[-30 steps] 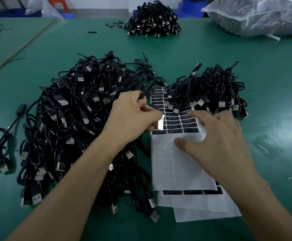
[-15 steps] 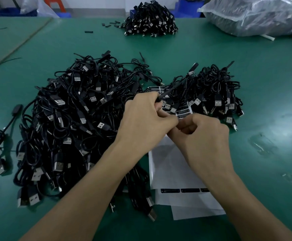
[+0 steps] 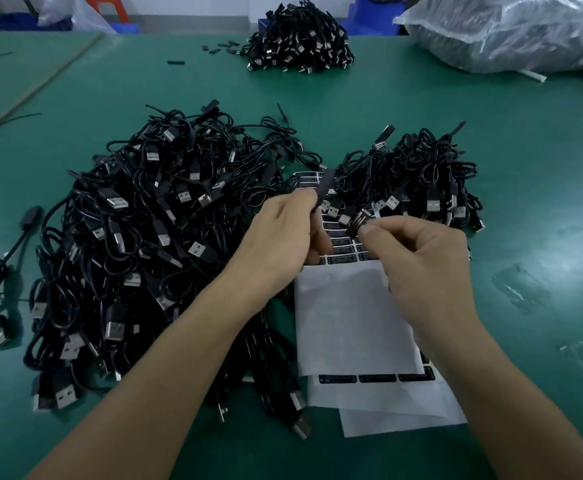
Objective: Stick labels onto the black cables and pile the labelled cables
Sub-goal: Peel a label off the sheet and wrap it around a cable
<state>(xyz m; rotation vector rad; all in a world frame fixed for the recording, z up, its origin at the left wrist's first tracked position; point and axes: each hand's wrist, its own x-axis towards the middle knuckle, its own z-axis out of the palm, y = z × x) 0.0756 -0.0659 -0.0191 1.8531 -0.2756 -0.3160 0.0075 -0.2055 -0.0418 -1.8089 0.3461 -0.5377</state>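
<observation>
Black cable (image 3: 325, 183) end gripped in left hand (image 3: 279, 237), label (image 3: 360, 219) pinched by right hand (image 3: 418, 258), label sheet (image 3: 349, 306) beneath, big cable pile (image 3: 144, 237) at nine o'clock on green table (image 3: 543, 188)

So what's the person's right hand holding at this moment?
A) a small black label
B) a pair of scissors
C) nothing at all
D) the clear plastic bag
A: the right hand pinches a small black label between thumb and forefinger, above the label sheet, while the left hand holds a cable end.
</observation>
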